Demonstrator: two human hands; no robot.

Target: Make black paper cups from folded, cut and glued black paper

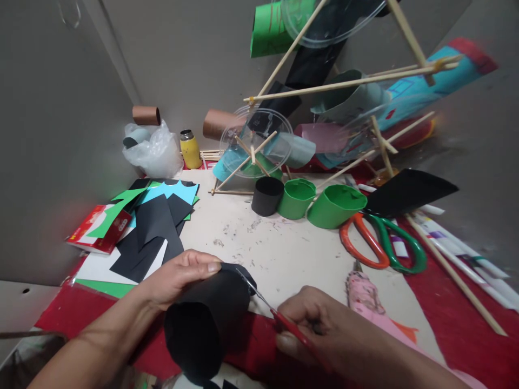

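A person's two bare hands work low in the view, over a pale, glue-flecked board that lies on a red cloth. The left hand comes in from the lower left and is curled around the top of a black paper tube, thumb on its upper edge and fingers wrapped out of sight behind it. The tube lies tilted, its dark open end facing down toward the viewer, and it sits between the two hands, nearer the left. The right hand enters from the lower right, closed around the red handles of small scissors. Their thin metal blades point up and left and meet the far rim of the tube, just beside the left thumb; whether the blades are parted is too fine to tell. Beyond the hands, well apart from them, stand a black paper ring and two green paper rings in a row. Large scissors with one orange and one green handle lie to the right, with a pink glue gun near the right hand. Loose black, blue and green paper sheets lie at the left. A frame of wooden sticks hung with paper rolls rises at the back.
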